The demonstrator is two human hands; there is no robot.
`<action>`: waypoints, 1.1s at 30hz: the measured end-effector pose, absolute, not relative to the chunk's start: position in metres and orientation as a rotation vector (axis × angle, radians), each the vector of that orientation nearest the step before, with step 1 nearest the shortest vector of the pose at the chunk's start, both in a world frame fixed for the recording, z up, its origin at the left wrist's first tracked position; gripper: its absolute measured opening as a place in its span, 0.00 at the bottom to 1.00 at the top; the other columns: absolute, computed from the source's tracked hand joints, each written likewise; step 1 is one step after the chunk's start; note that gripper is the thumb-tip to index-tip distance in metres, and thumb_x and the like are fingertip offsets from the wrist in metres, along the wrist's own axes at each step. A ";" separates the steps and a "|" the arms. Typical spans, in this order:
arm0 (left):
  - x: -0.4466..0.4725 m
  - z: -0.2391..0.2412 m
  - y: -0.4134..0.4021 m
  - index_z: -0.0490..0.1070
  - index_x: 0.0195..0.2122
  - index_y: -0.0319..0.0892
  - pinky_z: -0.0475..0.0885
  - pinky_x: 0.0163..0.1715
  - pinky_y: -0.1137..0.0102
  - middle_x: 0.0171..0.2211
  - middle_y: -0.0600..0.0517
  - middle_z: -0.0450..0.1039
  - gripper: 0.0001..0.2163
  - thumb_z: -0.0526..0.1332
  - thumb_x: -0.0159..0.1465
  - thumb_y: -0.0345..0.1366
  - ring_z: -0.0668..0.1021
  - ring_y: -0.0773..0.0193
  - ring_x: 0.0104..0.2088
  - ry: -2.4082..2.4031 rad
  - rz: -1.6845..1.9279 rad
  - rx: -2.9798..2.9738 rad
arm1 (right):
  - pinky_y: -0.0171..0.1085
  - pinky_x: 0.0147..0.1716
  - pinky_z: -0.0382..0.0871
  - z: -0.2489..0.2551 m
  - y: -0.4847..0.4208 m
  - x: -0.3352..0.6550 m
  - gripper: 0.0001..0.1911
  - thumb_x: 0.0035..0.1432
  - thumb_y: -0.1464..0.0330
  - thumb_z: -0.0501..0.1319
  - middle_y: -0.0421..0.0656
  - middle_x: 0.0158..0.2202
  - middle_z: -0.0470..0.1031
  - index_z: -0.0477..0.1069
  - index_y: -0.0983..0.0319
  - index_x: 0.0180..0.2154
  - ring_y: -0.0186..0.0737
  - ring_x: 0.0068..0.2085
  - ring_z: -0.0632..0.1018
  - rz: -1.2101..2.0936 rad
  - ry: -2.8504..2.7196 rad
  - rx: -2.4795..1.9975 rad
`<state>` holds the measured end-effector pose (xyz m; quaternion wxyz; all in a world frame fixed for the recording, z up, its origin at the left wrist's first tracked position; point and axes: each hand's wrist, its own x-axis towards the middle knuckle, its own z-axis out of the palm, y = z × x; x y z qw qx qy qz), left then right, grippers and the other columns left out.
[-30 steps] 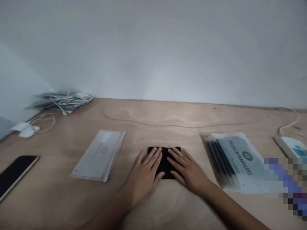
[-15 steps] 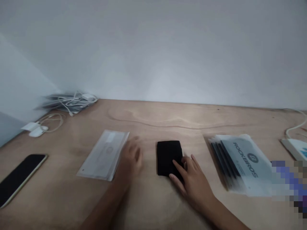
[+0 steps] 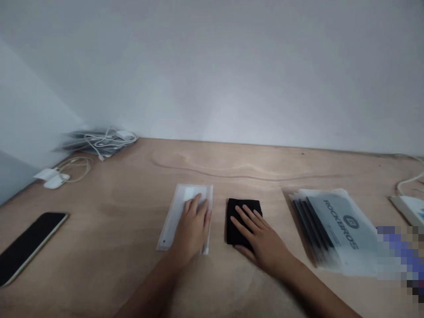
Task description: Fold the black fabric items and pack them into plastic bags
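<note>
My left hand [image 3: 192, 225] lies on a clear, frosted zip bag [image 3: 170, 221], its fingers stretched out over the bag's right half. The bag is flat on the wooden table, and part of it is hidden under the hand. To the right, my right hand [image 3: 261, 238] rests with spread fingers on a folded black cloth item [image 3: 233, 229]. That item is a compact, nearly square bundle; its exact kind I cannot tell. A narrow strip of bare table separates it from the bag.
At right lies an overlapping stack of ROCKBROS zip bags [image 3: 334, 229] with dark contents. A phone [image 3: 31, 245] is at far left, near white cables [image 3: 74, 170]. More cables top a grey pile [image 3: 106, 141] in the corner. A white box [image 3: 410, 205] sits at the right edge.
The zip bag has moved right, closer to the black item, and my left hand now lies on it. My right hand has spread flatter over the black item, which has shifted slightly right.
</note>
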<state>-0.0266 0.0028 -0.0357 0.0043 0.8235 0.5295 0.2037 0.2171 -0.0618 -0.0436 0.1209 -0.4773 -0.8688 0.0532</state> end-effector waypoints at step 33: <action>-0.018 -0.014 -0.004 0.75 0.49 0.47 0.56 0.68 0.47 0.71 0.47 0.56 0.11 0.54 0.73 0.29 0.56 0.50 0.72 0.886 0.336 2.658 | 0.59 0.70 0.44 -0.016 -0.048 0.205 0.27 0.66 0.60 0.61 0.47 0.68 0.64 0.67 0.58 0.64 0.55 0.73 0.51 0.414 -2.739 -1.048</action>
